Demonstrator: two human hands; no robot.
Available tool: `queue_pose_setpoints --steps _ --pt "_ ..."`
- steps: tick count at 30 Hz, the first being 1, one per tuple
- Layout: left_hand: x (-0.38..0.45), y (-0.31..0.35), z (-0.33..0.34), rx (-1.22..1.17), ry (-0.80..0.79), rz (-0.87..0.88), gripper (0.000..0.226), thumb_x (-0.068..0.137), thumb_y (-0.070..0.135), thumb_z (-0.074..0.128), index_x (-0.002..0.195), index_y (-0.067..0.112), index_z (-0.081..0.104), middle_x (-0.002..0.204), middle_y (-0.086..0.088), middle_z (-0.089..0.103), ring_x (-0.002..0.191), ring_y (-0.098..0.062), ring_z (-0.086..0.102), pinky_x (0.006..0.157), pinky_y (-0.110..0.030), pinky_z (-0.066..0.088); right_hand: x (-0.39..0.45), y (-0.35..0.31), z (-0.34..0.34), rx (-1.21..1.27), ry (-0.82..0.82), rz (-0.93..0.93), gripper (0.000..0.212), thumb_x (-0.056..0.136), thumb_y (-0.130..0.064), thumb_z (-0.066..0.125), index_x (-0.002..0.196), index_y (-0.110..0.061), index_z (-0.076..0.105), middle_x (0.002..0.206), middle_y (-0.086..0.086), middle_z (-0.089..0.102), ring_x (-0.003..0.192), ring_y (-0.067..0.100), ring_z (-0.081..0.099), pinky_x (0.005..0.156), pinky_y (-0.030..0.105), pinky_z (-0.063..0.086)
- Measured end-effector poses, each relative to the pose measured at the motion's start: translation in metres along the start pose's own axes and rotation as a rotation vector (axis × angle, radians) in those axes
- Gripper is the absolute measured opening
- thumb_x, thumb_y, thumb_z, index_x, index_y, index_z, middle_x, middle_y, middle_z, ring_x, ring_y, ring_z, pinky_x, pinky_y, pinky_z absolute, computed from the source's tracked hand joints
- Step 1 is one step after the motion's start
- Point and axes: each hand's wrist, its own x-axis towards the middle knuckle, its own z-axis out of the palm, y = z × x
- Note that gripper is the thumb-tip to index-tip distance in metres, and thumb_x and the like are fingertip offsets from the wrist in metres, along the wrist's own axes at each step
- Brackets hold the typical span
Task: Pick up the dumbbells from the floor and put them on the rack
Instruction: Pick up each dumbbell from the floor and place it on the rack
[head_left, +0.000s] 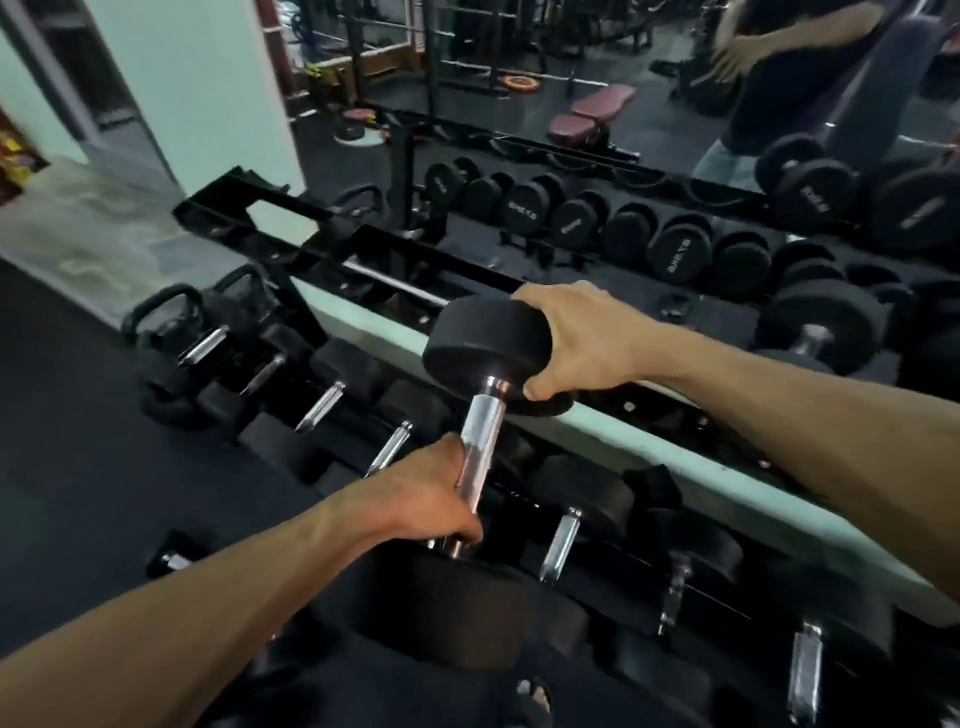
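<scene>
I hold a black dumbbell (480, 338) with a chrome handle above the rack (363, 249). My left hand (431, 499) is wrapped around the lower part of the handle. My right hand (576, 338) grips the far round head from the right side. The dumbbell's near head lies low in front of me, dark and partly hidden by my left arm. The dumbbell tilts away from me, its far head over the rack's front rail. Below it, several other dumbbells (558, 540) lie in a row on the lower tier.
A mirror (519, 78) behind the rack reflects the stored dumbbells, a bench and a person. Kettlebells (166, 322) stand on the dark floor at the left end of the rack. A small dumbbell (174, 558) lies on the floor at left.
</scene>
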Motion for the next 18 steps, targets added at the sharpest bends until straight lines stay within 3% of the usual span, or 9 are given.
queue_pose_setpoints --steps 3,7,14,18 --pt "0.054 0.041 -0.010 0.033 -0.046 0.075 0.056 0.066 0.024 0.081 0.109 0.018 0.045 0.089 0.004 0.059 0.074 -0.009 0.062 0.057 -0.022 0.048 0.013 0.054 -0.029 -0.019 -0.001 0.072 0.062 0.058 -0.033 0.087 0.111 -0.023 0.057 0.092 -0.006 0.066 0.082 0.016 0.064 0.075 0.038 0.056" --pt "0.125 0.082 -0.017 0.047 -0.116 0.172 0.055 0.061 0.025 0.081 0.105 0.020 0.047 0.094 0.000 0.063 0.080 -0.015 0.065 0.070 -0.031 0.057 0.027 0.116 -0.057 -0.032 0.019 0.172 0.066 0.056 -0.034 0.086 0.114 -0.022 0.056 0.094 -0.005 0.067 0.085 0.018 0.064 0.078 0.041 0.056" --pt "0.224 0.132 -0.032 0.042 -0.269 0.297 0.056 0.066 0.018 0.081 0.107 0.018 0.043 0.097 0.002 0.057 0.089 -0.017 0.061 0.067 -0.024 0.048 0.051 0.192 -0.089 -0.037 0.000 0.374 0.059 0.061 -0.029 0.085 0.111 -0.024 0.055 0.088 -0.008 0.066 0.081 0.013 0.065 0.074 0.031 0.054" --pt "0.265 0.156 -0.034 0.075 -0.331 0.328 0.063 0.067 0.019 0.081 0.117 0.016 0.042 0.103 0.002 0.056 0.091 -0.017 0.060 0.069 -0.024 0.049 0.059 0.228 -0.099 -0.038 0.004 0.478 0.060 0.060 -0.030 0.085 0.112 -0.024 0.055 0.085 -0.007 0.067 0.076 0.014 0.066 0.071 0.036 0.058"
